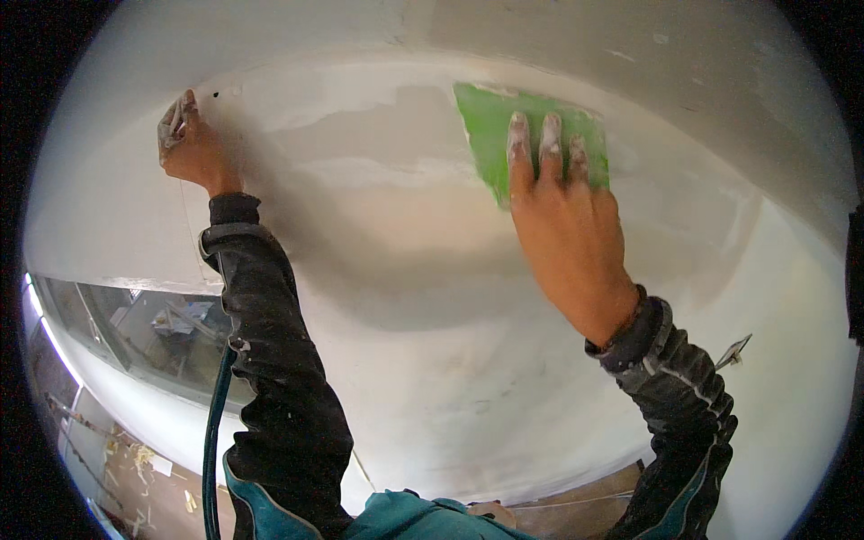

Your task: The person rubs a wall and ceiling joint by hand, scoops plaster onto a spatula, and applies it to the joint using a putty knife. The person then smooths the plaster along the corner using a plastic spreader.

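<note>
A pale, patchy wall [396,234] with whitish smears fills most of the view. Against its upper right part, my right hand [571,216] presses a green sheet [490,135] that looks like sandpaper, fingers laid over its face and dusted white at the tips. The sheet's underside is hidden. Higher up on the left, my left hand [193,148] rests close to or against the wall with its fingers curled in; whitish dust covers them. Whatever may be inside those fingers is hidden. A small dark hole [216,94] lies just right of that hand.
Below my left hand is a glazed opening [171,328]. A dark teal hose or cord [214,441] hangs beside my left forearm. On the right, a small metal piece [736,351] sticks out near my right sleeve. Pale scraps [144,459] lie on the brown floor.
</note>
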Available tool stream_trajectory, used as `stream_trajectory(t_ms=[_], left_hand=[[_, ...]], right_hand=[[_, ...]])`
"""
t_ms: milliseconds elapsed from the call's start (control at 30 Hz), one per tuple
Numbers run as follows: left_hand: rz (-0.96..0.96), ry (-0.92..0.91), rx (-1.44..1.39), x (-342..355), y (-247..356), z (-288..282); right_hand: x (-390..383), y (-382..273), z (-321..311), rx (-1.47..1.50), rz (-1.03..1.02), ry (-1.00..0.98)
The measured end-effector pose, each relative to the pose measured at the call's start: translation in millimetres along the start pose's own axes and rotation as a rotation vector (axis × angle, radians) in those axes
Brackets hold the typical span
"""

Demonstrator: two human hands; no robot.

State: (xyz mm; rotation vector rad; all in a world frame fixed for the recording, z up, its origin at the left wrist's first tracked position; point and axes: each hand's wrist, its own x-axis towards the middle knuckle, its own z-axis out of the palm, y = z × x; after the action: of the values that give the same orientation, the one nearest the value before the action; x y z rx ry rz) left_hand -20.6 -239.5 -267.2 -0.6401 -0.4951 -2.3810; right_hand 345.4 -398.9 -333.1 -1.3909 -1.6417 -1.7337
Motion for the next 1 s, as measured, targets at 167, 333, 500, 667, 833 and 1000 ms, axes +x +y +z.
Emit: stream_trajectory(t_ms=[167,333,500,667,833,1000], left_hand=[[-0.074,-0.003,-0.044,3,-4,-3],[-0.031,0.017,-0.026,0,1,-1],[-0.064,0.031,-0.062,-3,7,0],[-0.073,0.035,0.002,-5,8,0],[0.025,0.018,0.042,0,-3,-8],[0.045,0.025,0.097,2,2,-9]], right_hand=[[27,-6,3,0.007,-0.02,0.094],[41,-21,7,0.013,-0.02,0.117],[50,-31,7,0.026,-0.008,0.094],[58,-43,18,-0.029,0.018,0.12],[65,-58,26,-0.05,0.058,0.104],[70,-63,41,-0.214,0.085,0.133]])
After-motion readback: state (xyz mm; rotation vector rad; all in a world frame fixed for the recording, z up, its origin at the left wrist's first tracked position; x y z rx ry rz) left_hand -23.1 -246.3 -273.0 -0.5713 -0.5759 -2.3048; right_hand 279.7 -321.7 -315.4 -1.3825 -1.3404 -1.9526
